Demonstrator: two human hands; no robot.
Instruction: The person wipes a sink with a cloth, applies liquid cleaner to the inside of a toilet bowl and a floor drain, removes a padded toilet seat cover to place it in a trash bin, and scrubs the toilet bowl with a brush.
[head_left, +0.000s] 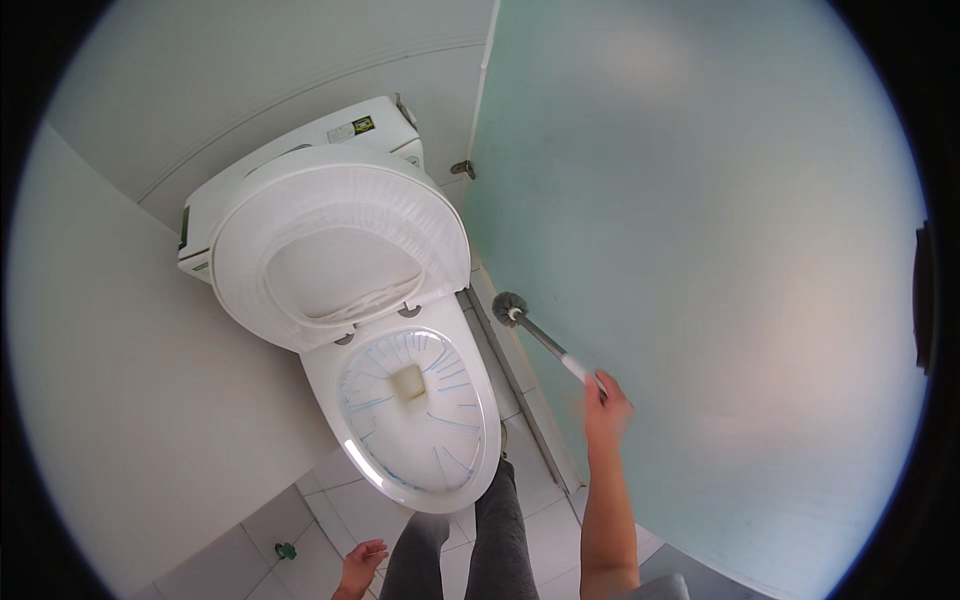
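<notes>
My right hand (609, 409) is closed around the white grip of a toilet brush (541, 334), whose round grey bristle head points up and left, beside the frosted glass and right of the toilet. Low in the view, my left hand (364, 562) hangs beside my leg with its fingers slightly curled and nothing visible in it. Between the wall and the glass stands a white ceramic toilet bowl (450, 457), streaked inside with blue liquid that runs down from the rim. Its seat (450, 217) and lid are raised against the tank, and a pale fabric-like cover lines the seat.
A frosted glass panel (712, 262) fills the right side, held by a metal bracket (463, 169). The toilet tank (386, 120) is against the back wall. A raised sill (536, 420) runs along the glass. A green fitting (285, 551) lies on the tiled floor at lower left.
</notes>
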